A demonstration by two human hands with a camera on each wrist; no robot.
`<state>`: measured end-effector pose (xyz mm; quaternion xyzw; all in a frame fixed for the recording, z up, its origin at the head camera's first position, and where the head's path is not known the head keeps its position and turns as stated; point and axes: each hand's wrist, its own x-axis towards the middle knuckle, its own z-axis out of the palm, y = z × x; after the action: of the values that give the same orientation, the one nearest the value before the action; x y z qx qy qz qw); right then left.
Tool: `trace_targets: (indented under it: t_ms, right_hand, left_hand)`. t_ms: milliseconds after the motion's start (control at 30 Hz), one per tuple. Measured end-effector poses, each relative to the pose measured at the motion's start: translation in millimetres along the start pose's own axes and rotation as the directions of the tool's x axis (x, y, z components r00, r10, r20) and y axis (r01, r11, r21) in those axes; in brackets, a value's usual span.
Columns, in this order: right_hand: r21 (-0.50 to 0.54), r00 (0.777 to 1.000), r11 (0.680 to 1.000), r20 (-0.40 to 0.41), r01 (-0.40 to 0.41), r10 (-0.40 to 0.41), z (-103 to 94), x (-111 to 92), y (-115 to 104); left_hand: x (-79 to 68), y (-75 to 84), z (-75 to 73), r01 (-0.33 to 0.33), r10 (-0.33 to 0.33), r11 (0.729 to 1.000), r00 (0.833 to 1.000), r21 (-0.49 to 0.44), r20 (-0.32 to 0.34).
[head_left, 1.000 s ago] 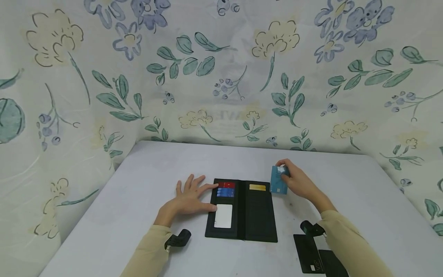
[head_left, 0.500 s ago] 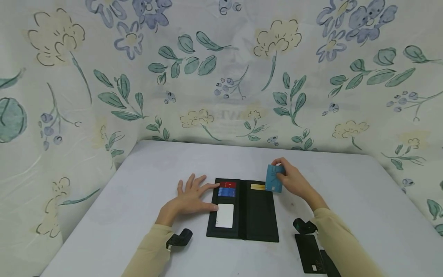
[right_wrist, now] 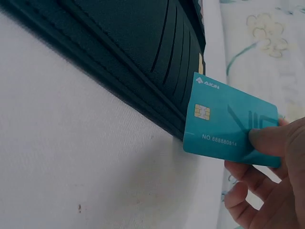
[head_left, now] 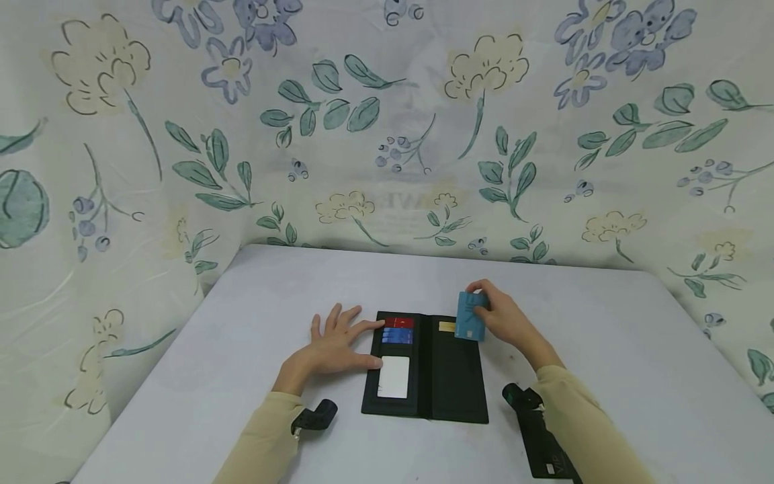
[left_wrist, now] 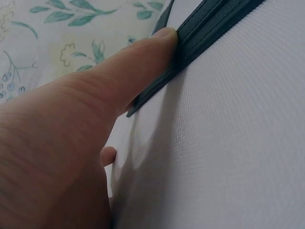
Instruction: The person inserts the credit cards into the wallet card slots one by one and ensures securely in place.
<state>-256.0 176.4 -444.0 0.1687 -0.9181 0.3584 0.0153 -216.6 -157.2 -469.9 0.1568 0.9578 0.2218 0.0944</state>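
Note:
An open black wallet (head_left: 457, 383) lies flat on the table, with red and blue cards (head_left: 398, 334) in its left upper slots, a white card (head_left: 394, 377) in the lower left window and a gold card (head_left: 447, 327) at the upper right. My left hand (head_left: 329, 349), fingers spread, touches the wallet's left edge with thumb and index finger. Between thumb and fingers, my right hand (head_left: 504, 317) pinches a teal bank card (right_wrist: 226, 121), chip end down. The card overlaps the wallet's upper right corner in the head view, partly covering the gold card; contact with a slot cannot be made out.
A black card marked VIP (head_left: 547, 450) lies on the white table (head_left: 242, 323) at the lower right, partly under my right sleeve. Floral-patterned sheeting (head_left: 387, 134) hangs behind and at the sides of the table.
My right hand has moved left with the teal card, from beside the wallet to over its upper right corner. My left hand has stayed in place on the wallet's edge.

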Motion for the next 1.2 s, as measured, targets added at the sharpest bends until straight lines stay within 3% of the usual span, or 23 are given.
trace_targets:
  t_ms: [433,1200]
  right_hand:
    - [-0.023,1.0,1.0,-0.026,0.011,-0.011,19.7,5.5,-16.6]
    - [-0.01,0.992,0.993,-0.038,-0.122,0.121,32.2,16.4,-16.8]
  left_hand:
    - [-0.2,1.4,-0.1,0.021,-0.021,1.0,1.0,0.002,0.002]
    - [4.1,2.3,2.3,0.044,-0.044,0.999,0.999,0.013,0.004]
